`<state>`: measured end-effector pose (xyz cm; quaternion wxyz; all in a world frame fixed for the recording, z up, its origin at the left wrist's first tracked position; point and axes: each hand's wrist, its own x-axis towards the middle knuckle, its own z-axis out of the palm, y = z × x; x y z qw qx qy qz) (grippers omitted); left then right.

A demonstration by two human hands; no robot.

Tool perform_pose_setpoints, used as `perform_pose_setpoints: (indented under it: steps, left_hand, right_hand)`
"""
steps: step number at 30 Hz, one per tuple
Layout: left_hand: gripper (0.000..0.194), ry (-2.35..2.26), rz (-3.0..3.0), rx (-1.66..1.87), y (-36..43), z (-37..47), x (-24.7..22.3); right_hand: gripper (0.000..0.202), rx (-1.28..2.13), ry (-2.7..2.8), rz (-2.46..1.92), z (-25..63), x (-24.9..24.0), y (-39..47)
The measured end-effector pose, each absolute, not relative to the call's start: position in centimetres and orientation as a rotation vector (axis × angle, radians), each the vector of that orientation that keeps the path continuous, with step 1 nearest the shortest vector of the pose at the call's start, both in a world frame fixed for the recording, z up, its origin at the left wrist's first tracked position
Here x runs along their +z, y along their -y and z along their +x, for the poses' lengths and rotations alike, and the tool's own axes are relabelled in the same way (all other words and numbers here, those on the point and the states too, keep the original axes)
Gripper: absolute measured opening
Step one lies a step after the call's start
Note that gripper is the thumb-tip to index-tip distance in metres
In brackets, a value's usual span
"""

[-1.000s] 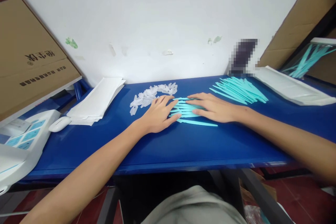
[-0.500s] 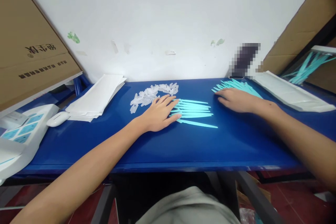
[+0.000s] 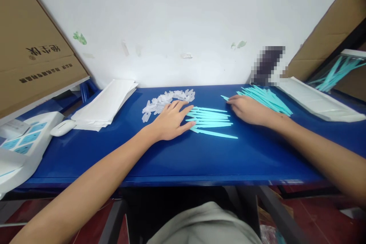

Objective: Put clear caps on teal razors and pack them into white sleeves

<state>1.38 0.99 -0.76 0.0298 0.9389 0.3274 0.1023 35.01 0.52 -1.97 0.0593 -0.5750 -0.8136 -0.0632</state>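
My left hand point(image 3: 170, 122) lies with its fingers spread at the left ends of a row of slim turquoise sticks point(image 3: 213, 116) shaped like eyebrow razors. Thumb and forefinger touch or nearly touch their ends. Behind that hand lies a loose heap of small translucent plastic caps point(image 3: 171, 95). My right hand point(image 3: 244, 108) pinches a single turquoise stick point(image 3: 224, 98), whose tip pokes out to the left of the fingers. Beyond and right of that hand is a pile of similar sticks point(image 3: 267, 97); the forearm passes just in front of it.
Flat white paper sleeves point(image 3: 104, 105) are stacked on the blue table point(image 3: 183, 160) at left, beside a white mouse point(image 3: 63, 127) and a white device point(image 3: 31, 145). A white tray point(image 3: 317, 101) stands right. Cardboard boxes point(image 3: 37, 45) flank the table; a dark pixelated object leans on the wall.
My right hand has moved a little left, away from the pile, with one stick now showing in its fingers. My left hand has stayed almost in place.
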Motion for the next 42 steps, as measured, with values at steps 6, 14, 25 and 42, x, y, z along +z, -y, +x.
perform_pose_setpoints:
  steps: [6, 14, 25, 42]
  left_hand:
    - [0.054, -0.692, 2.940, 0.402, -0.8, 1.2, -0.5]
    - [0.035, -0.654, 3.085, 0.570, 1.0, 3.2, -1.3]
    - [0.047, -0.793, 3.035, 0.486, 0.8, 2.9, -1.5]
    - [0.068, -0.981, 2.883, 0.309, 0.6, 2.9, -1.6]
  right_hand:
    - [0.056, -0.061, 2.551, -1.385, 31.1, -1.3, -1.1]
    - [0.050, -0.257, 2.480, -1.251, 28.2, -0.7, -1.2]
    - [0.054, -0.033, 2.415, -1.472, 29.8, -1.0, -0.5]
    - [0.050, -0.034, 2.372, -1.550, 29.2, -1.1, -0.1]
